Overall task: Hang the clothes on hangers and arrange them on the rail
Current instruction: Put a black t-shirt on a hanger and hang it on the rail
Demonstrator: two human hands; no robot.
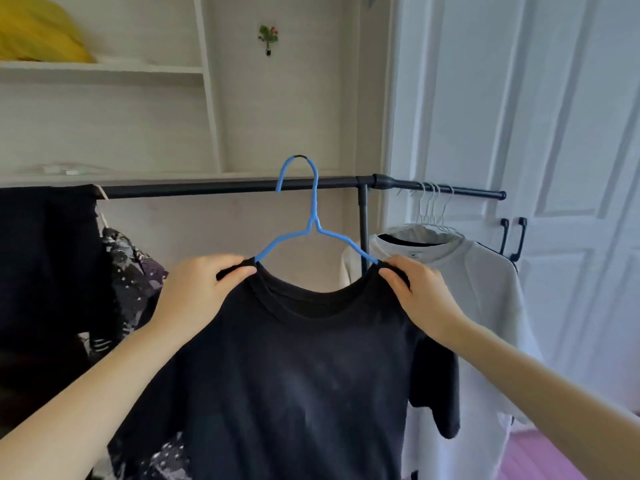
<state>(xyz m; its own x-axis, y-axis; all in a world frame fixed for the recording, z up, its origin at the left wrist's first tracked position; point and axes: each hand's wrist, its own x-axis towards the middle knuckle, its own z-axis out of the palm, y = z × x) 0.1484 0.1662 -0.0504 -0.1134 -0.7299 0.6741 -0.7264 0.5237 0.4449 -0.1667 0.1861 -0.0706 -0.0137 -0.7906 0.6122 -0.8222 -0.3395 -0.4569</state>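
A black T-shirt (294,368) hangs on a blue hanger (313,216), held up in front of the black rail (225,187). The hanger's hook rises above the rail's height; I cannot tell whether it touches the rail. My left hand (204,292) pinches the shirt's left shoulder over the hanger arm. My right hand (419,292) pinches the right shoulder the same way. The lower part of the hanger is hidden inside the shirt.
At the rail's right end a white T-shirt (478,289) hangs on white hangers (433,209). Dark and patterned clothes (131,271) hang at the left. Behind are white shelves (104,69) with a yellow bag (38,32), and a white door (571,133) at the right.
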